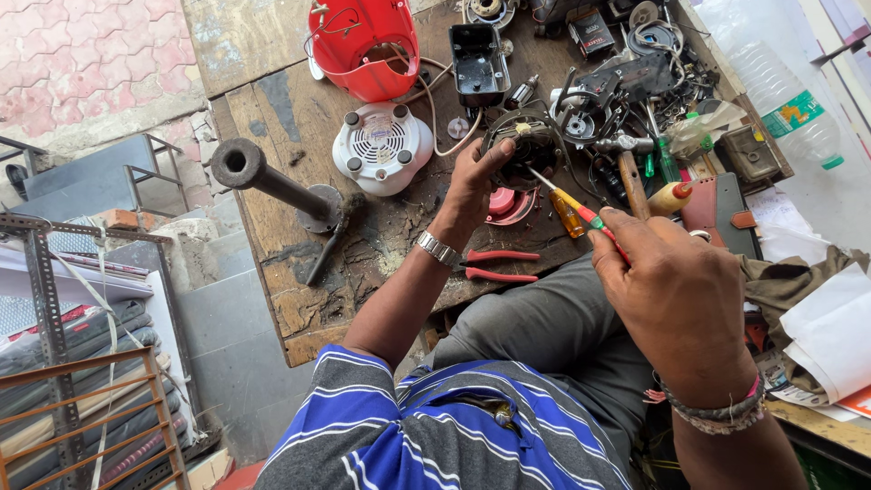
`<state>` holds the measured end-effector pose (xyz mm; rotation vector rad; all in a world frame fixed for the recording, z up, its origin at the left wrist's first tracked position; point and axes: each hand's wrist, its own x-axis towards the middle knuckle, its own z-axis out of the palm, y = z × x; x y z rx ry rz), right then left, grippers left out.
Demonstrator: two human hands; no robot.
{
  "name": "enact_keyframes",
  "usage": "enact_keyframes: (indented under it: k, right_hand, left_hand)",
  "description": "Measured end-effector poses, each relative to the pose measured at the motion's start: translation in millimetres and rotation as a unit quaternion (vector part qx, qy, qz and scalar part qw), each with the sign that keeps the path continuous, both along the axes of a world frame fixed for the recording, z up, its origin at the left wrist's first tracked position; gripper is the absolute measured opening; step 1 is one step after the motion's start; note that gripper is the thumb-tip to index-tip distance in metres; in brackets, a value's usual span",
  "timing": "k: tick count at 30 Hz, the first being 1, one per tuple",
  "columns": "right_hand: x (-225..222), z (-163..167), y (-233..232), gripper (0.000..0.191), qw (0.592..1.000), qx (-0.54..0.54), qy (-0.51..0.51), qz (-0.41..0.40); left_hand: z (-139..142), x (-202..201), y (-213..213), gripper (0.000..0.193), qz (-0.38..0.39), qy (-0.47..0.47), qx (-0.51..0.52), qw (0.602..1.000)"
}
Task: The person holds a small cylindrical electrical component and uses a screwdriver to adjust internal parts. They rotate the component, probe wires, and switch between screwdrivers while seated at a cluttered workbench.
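Fingers [635, 238] of my right hand [676, 299] grip the screwdriver [573, 209], shaft slanting toward the motor [526, 145]; left hand [476, 181] clasps that motor, nearer.

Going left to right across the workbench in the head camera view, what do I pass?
Dark metal pipe stand → white vented base → left hand on the round motor part → screwdriver in the right hand → clear plastic bottle.

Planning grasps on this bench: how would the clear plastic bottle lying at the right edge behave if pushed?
The clear plastic bottle lies on its side, so it would probably roll. It looks nearly empty, so likely light. Thin walls would probably dent under a squeeze.
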<state>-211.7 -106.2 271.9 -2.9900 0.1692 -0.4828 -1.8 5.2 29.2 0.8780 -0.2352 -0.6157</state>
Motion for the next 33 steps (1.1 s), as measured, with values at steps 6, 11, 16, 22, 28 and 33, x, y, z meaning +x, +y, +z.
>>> enact_keyframes:
  k: [6,11,16,22,28,33]
  right_hand:
    - [-1,0,0,0.022,1.000,0.002,0.000,-0.004]
    - [-1,0,0,0.021,1.000,0.002,-0.012,0.005]
    - [0,-2,0,0.021,1.000,0.001,-0.006,0.000]
    - [1,-3,0,0.022,1.000,0.000,-0.002,0.004]
    - [1,-3,0,0.022,1.000,0.004,0.001,0.001]
    - [2,-4,0,0.021,1.000,-0.001,-0.001,0.004]
  left_hand:
    - [6,-2,1,0.067,-0.008,0.000,-0.018,1.000]
    - [1,-1,1,0.067,0.002,0.000,-0.001,1.000]
    - [-2,0,0,0.066,0.000,0.000,0.003,1.000]
    - [-4,0,0,0.065,-0.007,0.005,-0.013,1.000]
    - [-8,1,-1,0.063,-0.002,0.012,-0.009,1.000]
    - [-12,1,0,0.063,0.003,0.000,0.005,1.000]
